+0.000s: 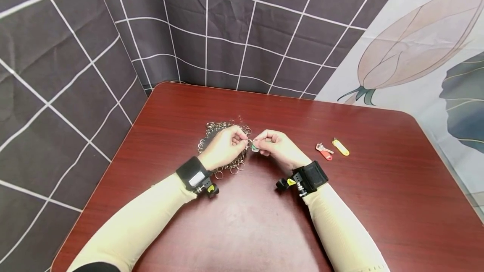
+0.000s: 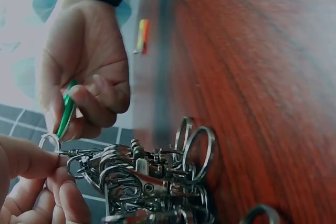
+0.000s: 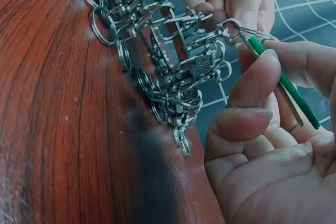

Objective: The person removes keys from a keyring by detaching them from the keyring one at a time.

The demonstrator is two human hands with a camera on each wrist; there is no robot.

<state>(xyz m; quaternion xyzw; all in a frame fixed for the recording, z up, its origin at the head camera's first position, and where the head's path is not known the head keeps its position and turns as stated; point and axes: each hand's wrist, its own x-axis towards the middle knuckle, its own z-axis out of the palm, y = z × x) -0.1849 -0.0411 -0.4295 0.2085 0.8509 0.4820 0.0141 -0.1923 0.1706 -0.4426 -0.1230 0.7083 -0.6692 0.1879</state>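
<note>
In the head view both hands meet over the table. My left hand (image 1: 222, 149) pinches a metal split key ring (image 2: 51, 139) between thumb and finger. My right hand (image 1: 279, 147) grips a green key tag (image 3: 296, 95) by thumb and fingers, its near end right at that ring. A thin strip lies along the tag's side in the right wrist view, mostly hidden by the fingers. Below and beside my left hand is a cluster of silver snap hooks (image 2: 139, 179) with split rings hanging outward, partly covered by that hand in the head view.
Right of my right hand lie a red key tag (image 1: 326, 155) with keys (image 1: 322, 147) and a yellow key tag (image 1: 341, 147). The reddish-brown table (image 1: 234, 221) ends at the back against a dark gridded cloth (image 1: 227, 20).
</note>
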